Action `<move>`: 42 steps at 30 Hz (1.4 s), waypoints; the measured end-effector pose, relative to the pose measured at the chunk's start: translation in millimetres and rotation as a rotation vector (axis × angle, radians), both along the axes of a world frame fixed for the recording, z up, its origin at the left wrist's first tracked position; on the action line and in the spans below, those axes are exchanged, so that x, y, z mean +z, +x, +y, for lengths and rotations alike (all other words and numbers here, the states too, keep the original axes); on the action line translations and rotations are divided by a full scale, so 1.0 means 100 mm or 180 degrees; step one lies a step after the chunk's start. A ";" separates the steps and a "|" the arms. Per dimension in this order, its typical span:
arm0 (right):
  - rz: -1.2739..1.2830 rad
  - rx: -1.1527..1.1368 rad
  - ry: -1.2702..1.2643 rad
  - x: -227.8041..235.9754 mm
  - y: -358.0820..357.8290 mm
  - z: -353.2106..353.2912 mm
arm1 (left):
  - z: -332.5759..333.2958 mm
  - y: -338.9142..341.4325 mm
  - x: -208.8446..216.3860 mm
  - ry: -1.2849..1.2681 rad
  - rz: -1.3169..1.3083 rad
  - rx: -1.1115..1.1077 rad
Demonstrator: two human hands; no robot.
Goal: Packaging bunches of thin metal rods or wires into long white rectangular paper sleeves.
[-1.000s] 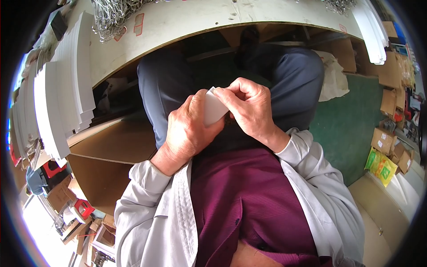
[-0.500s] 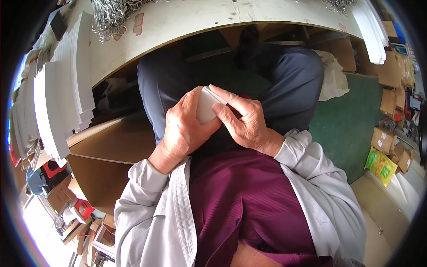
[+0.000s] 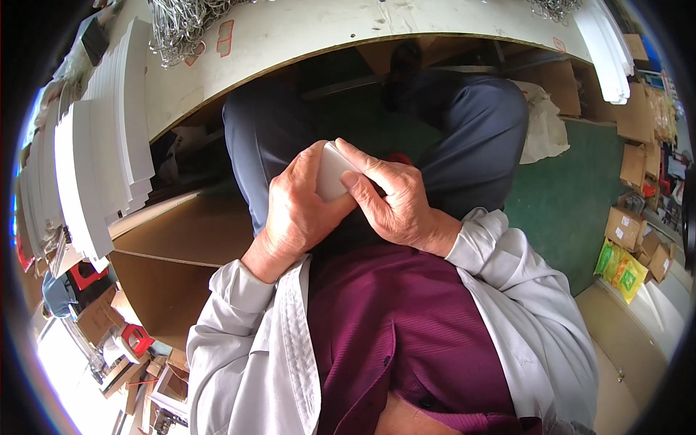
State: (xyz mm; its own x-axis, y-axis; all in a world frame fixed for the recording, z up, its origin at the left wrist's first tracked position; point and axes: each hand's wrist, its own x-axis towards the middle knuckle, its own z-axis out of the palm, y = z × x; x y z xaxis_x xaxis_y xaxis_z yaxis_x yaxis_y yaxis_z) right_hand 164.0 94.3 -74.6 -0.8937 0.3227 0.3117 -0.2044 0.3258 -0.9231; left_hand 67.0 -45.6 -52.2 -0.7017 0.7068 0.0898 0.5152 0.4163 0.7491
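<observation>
Above my lap I hold a small white stack of card-like pieces (image 3: 335, 172) between both hands. My left hand (image 3: 293, 206) wraps round its left and lower sides. On the right, the fingers of my right hand (image 3: 395, 199) lie along the edge, and the thumb presses on the top face. The underside is hidden by my palms, and I cannot make out exactly what the pieces are.
A white worktable (image 3: 290, 43) curves across the front, with a heap of metal hooks or rings (image 3: 181, 32) at its far left. Long white strips (image 3: 87, 181) stand at the left. An open cardboard box (image 3: 170, 268) sits beside my left arm. More cartons (image 3: 625, 228) line the right.
The white stack's top edges, slightly fanned before, now look closed together. Both hands have shifted a little to the left, still gripping it.
</observation>
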 end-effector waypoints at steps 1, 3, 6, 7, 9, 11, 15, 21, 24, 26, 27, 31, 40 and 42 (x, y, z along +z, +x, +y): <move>0.0036 -0.0008 0.0000 -0.01 0.00 0.00 | 0.00 0.00 0.00 -0.0001 -0.0001 -0.0001; -0.0035 0.0039 0.0011 -0.01 0.02 0.02 | -0.01 0.00 -0.01 0.0021 -0.0137 0.0004; -0.0140 0.0146 -0.0037 -0.07 0.04 0.01 | -0.02 0.02 -0.06 0.0058 -0.0092 0.0055; -0.0170 0.0213 -0.0098 -0.09 0.04 0.01 | -0.01 0.02 -0.07 0.0062 -0.0098 0.0053; -0.0341 0.0249 -0.0313 -0.04 0.02 0.01 | 0.01 -0.01 -0.08 0.0133 -0.0033 0.0044; -0.0371 0.0128 -0.0454 0.05 -0.01 0.05 | 0.06 0.00 -0.04 0.0151 -0.0015 0.0027; -0.0468 0.0151 -0.0397 0.08 0.00 0.10 | 0.04 0.01 -0.01 0.0156 -0.0079 -0.0053; -0.0089 0.0161 0.0042 0.02 -0.01 0.08 | 0.03 0.00 -0.03 0.0174 -0.0019 -0.0051; -0.0296 0.0318 -0.0081 0.00 -0.02 0.04 | -0.04 0.03 -0.11 0.0042 0.0006 -0.0022; -0.0238 0.0358 -0.0034 -0.03 -0.03 0.03 | -0.07 0.02 -0.10 -0.0020 0.0042 0.0014; -0.0239 0.0332 -0.0146 -0.03 -0.04 0.03 | -0.05 0.02 -0.07 0.0004 -0.0003 0.0031; -0.0457 0.0167 -0.0366 0.11 -0.09 0.08 | 0.04 -0.02 0.03 -0.0095 -0.0055 -0.0008; -0.0615 -0.0143 -0.1735 0.20 -0.15 0.39 | -0.39 -0.25 0.43 -0.0655 -0.1594 -0.0342; -0.0559 -0.0113 -0.1746 0.20 -0.20 0.42 | -0.49 -0.31 0.55 -0.0829 -0.1755 -0.0329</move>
State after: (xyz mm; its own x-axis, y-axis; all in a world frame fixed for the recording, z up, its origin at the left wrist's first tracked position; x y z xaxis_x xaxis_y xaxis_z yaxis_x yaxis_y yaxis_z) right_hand 143.8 136.1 -54.8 -0.9026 0.4260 -0.0617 -0.0305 -0.2062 -0.9780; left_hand 36.0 -94.1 2.8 -0.5225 0.7234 -0.4513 0.1286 0.5901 0.7970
